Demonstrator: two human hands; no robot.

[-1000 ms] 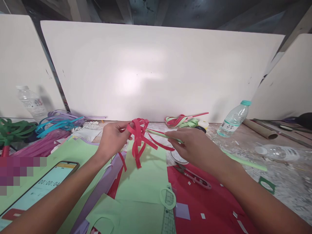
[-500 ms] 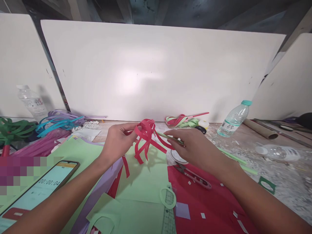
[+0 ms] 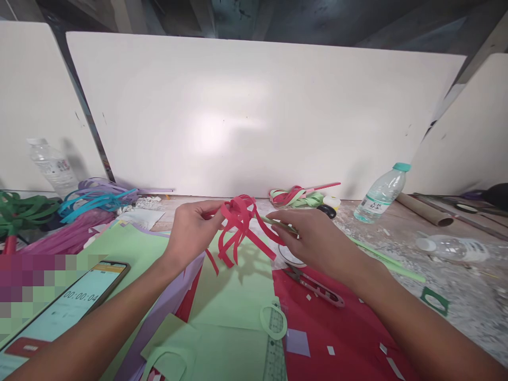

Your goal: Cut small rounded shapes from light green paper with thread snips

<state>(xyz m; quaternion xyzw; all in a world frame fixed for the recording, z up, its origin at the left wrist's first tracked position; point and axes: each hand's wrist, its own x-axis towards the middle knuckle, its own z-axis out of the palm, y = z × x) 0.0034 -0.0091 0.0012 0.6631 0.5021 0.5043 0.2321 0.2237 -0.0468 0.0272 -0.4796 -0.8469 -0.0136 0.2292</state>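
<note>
Above the table, my left hand [image 3: 191,227] pinches a bunch of red paper strips [image 3: 238,225] that loop and hang down. My right hand [image 3: 307,235] is closed on a thin green paper stick [image 3: 381,257], which runs from the red bunch back to the right over the table. The strips sit at the stick's left end, between both hands. Beneath them lie a light green sheet [image 3: 234,296] and a red sheet [image 3: 333,333].
Small scissors [image 3: 313,286], a tape roll [image 3: 289,257] and a ruler [image 3: 273,344] lie near my right arm. A phone [image 3: 59,312] rests at left. Water bottles [image 3: 381,193] [image 3: 50,166], a lying bottle [image 3: 452,247], a cardboard tube [image 3: 424,210], and coloured strip bundles [image 3: 95,198] [image 3: 296,197] surround them. White boards [image 3: 257,116] stand behind.
The red bunch has turned and shifted slightly right, its strips now hanging more gathered. My hands have drawn a little closer together, and the stick has lowered toward the table.
</note>
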